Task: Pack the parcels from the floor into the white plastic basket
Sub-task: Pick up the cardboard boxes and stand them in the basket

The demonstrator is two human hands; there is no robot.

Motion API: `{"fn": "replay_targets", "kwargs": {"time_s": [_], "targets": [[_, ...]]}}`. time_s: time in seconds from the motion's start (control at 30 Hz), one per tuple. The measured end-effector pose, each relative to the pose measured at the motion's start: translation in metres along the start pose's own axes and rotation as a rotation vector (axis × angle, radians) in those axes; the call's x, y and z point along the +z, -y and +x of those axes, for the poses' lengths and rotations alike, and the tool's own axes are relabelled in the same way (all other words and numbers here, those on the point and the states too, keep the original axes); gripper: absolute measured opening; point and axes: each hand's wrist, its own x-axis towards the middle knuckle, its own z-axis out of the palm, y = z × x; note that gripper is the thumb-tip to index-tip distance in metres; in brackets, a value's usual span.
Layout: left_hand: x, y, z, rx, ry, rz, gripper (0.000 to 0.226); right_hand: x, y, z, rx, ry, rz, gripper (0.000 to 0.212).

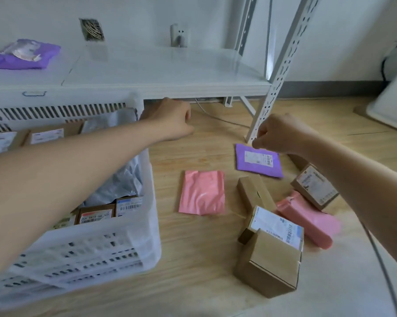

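In the head view the white basket [115, 243] sits on the floor [193, 259], already holding cardboard boxes and a grey bag, so it serves as landmark. The left hand [170, 121] hangs over the basket's far right corner, fingers curled with nothing seen in them, probably idle. To the right of the basket the right hand [276, 133] reaches down at the far edge of the purple mailer [258, 162], fingers bent as if to pinch it; I cannot tell whether they have hold yet. Nearer the basket lies a flat pink mailer [202, 193]. Further right sit a long box [254, 193], a labelled box [270, 255], a pink roll [307, 220] and a small box [314, 186], all awaiting packing. Behind the basket runs a shelf [147, 74] whose upright [270, 92] stands just beside the purple mailer and may crowd the lift.
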Motion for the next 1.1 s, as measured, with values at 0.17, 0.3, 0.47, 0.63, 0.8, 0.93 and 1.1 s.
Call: {"fn": "replay_targets", "kwargs": {"time_s": [0.17, 0.3, 0.47, 0.63, 0.8, 0.93, 1.1], "targets": [[0.056, -0.055, 0.014, 0.025, 0.119, 0.013, 0.024, 0.024, -0.063, -0.006, 0.061, 0.085, -0.008, 0.023], [0.098, -0.082, 0.023, 0.021, 0.188, 0.032, 0.027, 0.051, -0.104, -0.005, 0.12, 0.128, 0.134, 0.017], [0.147, -0.099, 0.041, -0.021, 0.248, 0.027, 0.03, 0.09, -0.146, 0.01, 0.153, 0.169, 0.255, 0.013], [0.204, -0.105, 0.06, -0.075, 0.352, -0.038, 0.026, 0.138, -0.173, 0.031, 0.214, 0.215, 0.329, 0.031], [0.262, -0.109, 0.071, -0.193, 0.589, -0.133, 0.048, 0.191, -0.182, 0.048, 0.278, 0.333, 0.439, 0.052], [0.297, -0.111, 0.075, -0.3, 0.707, -0.282, 0.06, 0.226, -0.183, 0.06, 0.264, 0.473, 0.454, 0.061], [0.325, -0.114, 0.074, -0.424, 0.795, -0.559, 0.075, 0.249, -0.181, 0.062, 0.299, 0.55, 0.594, 0.074]]}}
